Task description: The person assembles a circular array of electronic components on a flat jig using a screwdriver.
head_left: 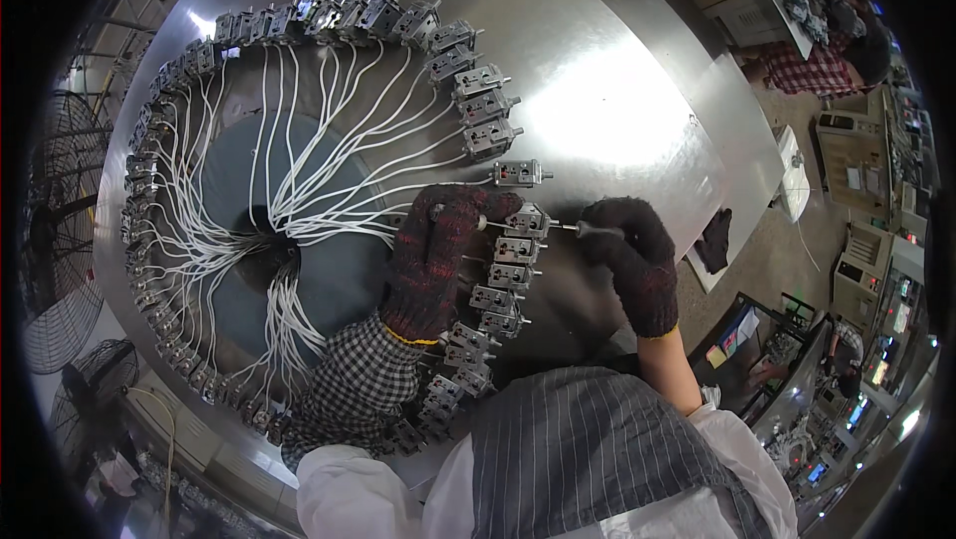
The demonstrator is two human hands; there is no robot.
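My left hand (pixel 433 260), in a dark red-and-black knitted glove, is closed at the inner end of a small grey metal housing (pixel 528 221). Its fingertips lie against the housing, and a whitish piece (pixel 483 223) sticks out beside them. My right hand (pixel 637 265), gloved alike, is closed round the pale handle of a screwdriver (pixel 597 231). The thin shaft points left at the housing's outer end; whether the tip touches is too small to tell. White cables (pixel 329 155) fan from a dark central hole to many similar housings (pixel 488 108) set in a ring.
The ring lies on a shiny metal table (pixel 597 1) around a grey disc (pixel 229 165). More housings (pixel 513 277) stand close below my hands. A dark cloth (pixel 714 240) lies at the right edge. Fans (pixel 60 230) stand left; other people (pixel 822 71) are at the right.
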